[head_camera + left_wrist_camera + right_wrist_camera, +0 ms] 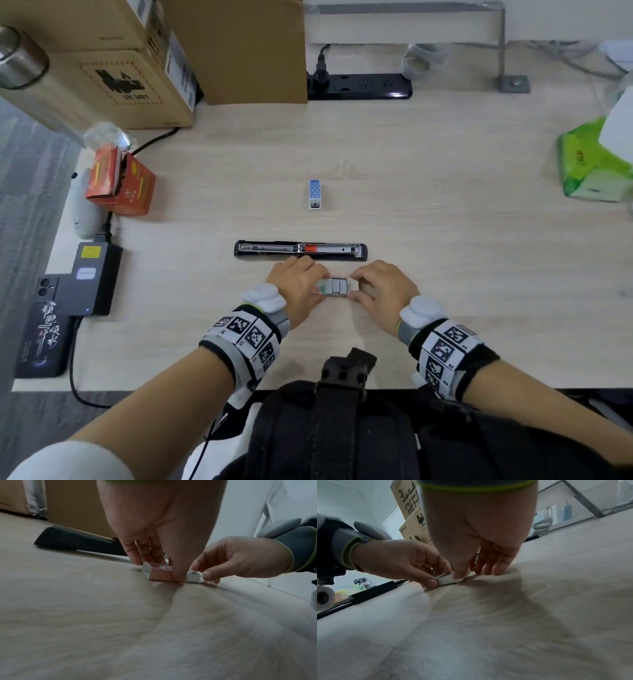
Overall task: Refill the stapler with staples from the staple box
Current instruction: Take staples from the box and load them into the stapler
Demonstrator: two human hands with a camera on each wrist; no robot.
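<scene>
Our left hand and right hand each pinch one end of the staple box on the worktop, stapler open just beyond. The box seems light and crushable; staple strips snap, so grip their sides.

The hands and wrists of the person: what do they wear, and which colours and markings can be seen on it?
The left hand and the right hand are bare. Each wrist carries a black band covered with white squares printed with black square-code markers, a grey cuff with a yellow-green edge, and a rounded white device on top. A white sleeve shows on the left upper arm.
</scene>
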